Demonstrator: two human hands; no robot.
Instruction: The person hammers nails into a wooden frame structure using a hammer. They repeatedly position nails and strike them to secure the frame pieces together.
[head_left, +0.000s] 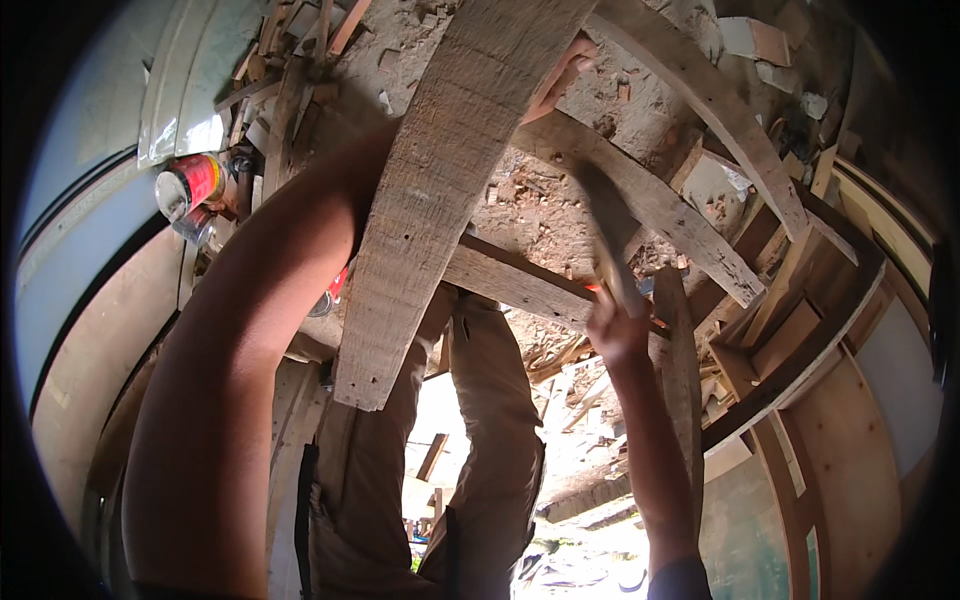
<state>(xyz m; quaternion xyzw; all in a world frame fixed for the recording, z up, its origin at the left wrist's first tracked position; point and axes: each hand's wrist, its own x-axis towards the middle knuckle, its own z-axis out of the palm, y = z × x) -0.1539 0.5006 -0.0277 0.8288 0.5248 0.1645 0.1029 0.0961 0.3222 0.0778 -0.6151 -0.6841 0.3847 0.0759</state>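
A long weathered wooden plank (430, 190) slants across the middle of the view, its lower end in front of my trousers. My left arm passes beneath it, and my left hand (563, 78) shows at the plank's far right edge, fingers curled against it; the rest of that hand is hidden behind the wood. To the right, my right hand (618, 330) is closed round the handle of a blurred hand tool (607, 215) with a dark, flat head. The tool points away from me, apart from the plank, and motion smears its exact kind.
More boards lie beyond: a cross board (520, 282), a slanting board (650, 195) and a curved-looking one (720, 105). Rubble and wood scraps cover the dirt floor (530, 215). A red can (190, 187) stands at left; a wooden frame (800, 370) is at right.
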